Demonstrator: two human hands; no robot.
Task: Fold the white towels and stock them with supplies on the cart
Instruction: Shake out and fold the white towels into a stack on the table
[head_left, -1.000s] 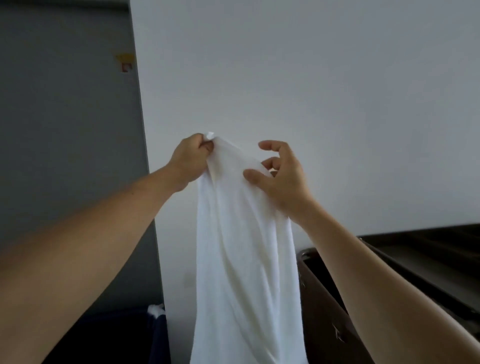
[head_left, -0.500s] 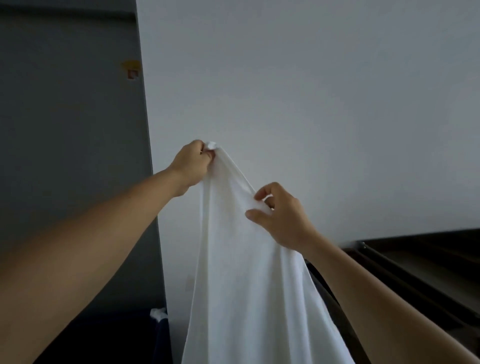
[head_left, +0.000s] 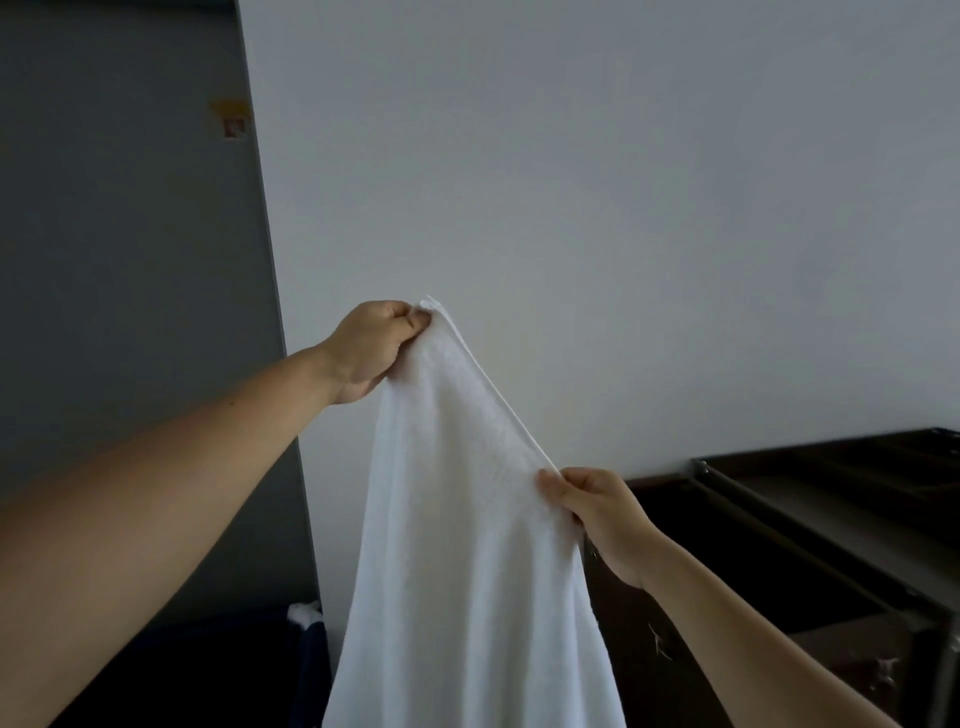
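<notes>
A white towel (head_left: 457, 545) hangs in the air in front of a pale wall, its lower end running out of the frame. My left hand (head_left: 369, 348) pinches the towel's top corner and holds it high. My right hand (head_left: 597, 514) grips the towel's right edge, lower down and to the right, so that the edge stretches taut between the two hands. The dark metal cart (head_left: 810, 525) stands at the right, behind and below my right hand.
A grey door or panel (head_left: 119, 312) fills the left side, with a small yellow sticker (head_left: 231, 117) on it. A dark blue bin (head_left: 311, 670) with a bit of white cloth (head_left: 304, 613) at its rim stands at the bottom left of the towel.
My right hand has slid down and to the right along the towel's edge, away from my left hand. The towel has spread wider. My left hand has kept its hold on the corner.
</notes>
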